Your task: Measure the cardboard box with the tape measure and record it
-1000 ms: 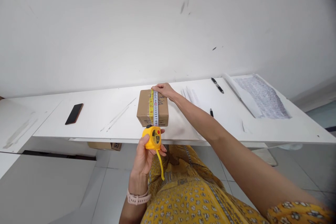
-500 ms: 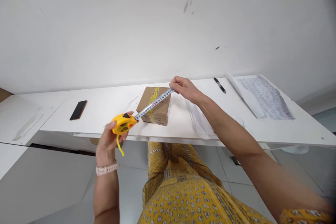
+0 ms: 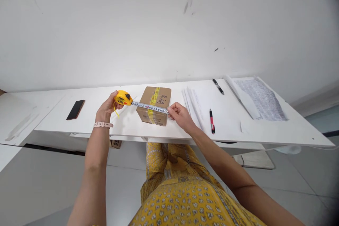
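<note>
A small cardboard box [image 3: 143,98] with yellow printed tape and dark handwriting on top sits on the white shelf desk [image 3: 106,127]. My left hand [image 3: 108,105] is closed round the yellow case of a tape measure [image 3: 123,97], left of the box, with a yellow wrist strap hanging from it. The silver blade runs out to the right across the box, near its front top edge. At the box's front right corner, my right hand [image 3: 180,114] pinches the blade's end.
A phone [image 3: 75,109] lies to the left. Right of the box are a spiral notebook [image 3: 197,104], a red pen [image 3: 212,121], a black pen [image 3: 218,87] and a handwritten sheet [image 3: 261,97]. A wall [image 3: 148,28] rises behind the desk.
My left hand has moved up and away from me with the tape case, and my right hand has come down towards me. The blade has swung from a steep diagonal to nearly level.
</note>
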### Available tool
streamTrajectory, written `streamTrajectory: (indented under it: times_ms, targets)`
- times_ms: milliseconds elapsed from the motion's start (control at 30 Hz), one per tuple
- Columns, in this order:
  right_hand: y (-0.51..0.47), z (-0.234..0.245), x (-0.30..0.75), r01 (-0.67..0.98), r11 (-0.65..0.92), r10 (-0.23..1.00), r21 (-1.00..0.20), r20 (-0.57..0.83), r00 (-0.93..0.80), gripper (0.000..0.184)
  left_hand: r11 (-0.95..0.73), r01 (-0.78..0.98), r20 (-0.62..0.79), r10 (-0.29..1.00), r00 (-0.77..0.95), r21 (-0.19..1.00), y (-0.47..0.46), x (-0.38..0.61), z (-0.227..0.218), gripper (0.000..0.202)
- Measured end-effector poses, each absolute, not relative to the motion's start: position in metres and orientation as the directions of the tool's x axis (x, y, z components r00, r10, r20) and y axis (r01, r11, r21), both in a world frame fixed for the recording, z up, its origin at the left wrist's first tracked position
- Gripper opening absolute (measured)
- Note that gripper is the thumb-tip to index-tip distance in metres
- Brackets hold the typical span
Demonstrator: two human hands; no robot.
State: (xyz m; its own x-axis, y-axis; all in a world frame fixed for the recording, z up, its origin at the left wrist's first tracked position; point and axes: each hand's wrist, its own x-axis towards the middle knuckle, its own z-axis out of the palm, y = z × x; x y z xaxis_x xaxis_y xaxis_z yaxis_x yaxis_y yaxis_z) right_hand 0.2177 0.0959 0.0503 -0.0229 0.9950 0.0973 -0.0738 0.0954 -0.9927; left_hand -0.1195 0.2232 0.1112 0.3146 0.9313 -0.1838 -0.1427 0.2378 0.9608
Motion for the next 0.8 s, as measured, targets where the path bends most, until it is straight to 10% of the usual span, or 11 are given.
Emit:
streamTrajectory:
  times_ms: [800]
  targets:
    - [0.097,0.048,0.204,0.058,0.093,0.995,-0.994,0.091,-0.040,0.030,0.228,-0.114,-0.156,0.883,0.442,0.967,0.203,-0.091,0.095,0.057]
